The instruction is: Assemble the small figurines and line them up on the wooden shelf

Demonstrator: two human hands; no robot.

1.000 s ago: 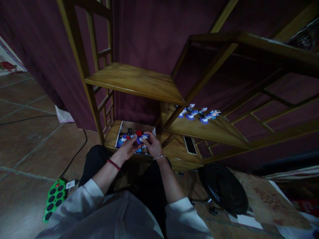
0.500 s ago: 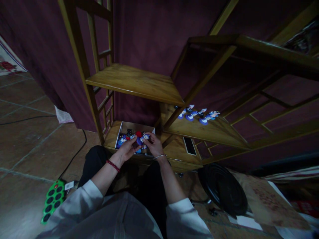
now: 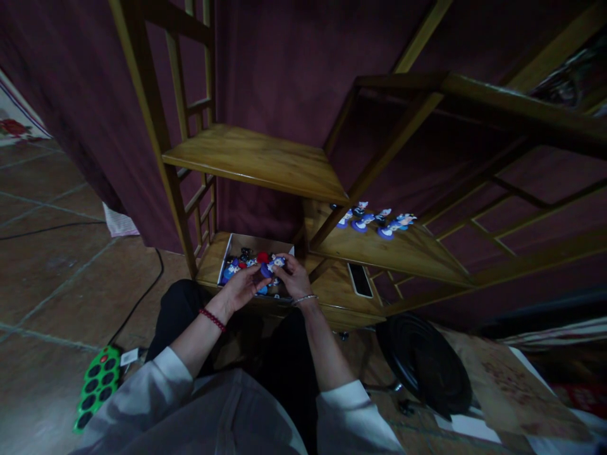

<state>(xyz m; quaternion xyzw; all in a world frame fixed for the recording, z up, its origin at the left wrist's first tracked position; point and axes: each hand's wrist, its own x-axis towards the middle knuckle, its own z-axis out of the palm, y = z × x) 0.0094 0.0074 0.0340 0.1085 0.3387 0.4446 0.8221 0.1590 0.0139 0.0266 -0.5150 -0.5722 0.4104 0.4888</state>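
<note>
Because the small blue-and-white, seemingly plastic figurine (image 3: 278, 261) pinched by the right hand (image 3: 296, 279) below frame centre is probably light and stiff, grip its round purple base (image 3: 265, 270), where closure of the left hand (image 3: 242, 288) cannot be determined.

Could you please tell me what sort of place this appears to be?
Probably a room in a home, though a shop is possible: a wooden display shelf holds small figurines, a purple curtain hangs at one side, and the floor is tiled.
</note>
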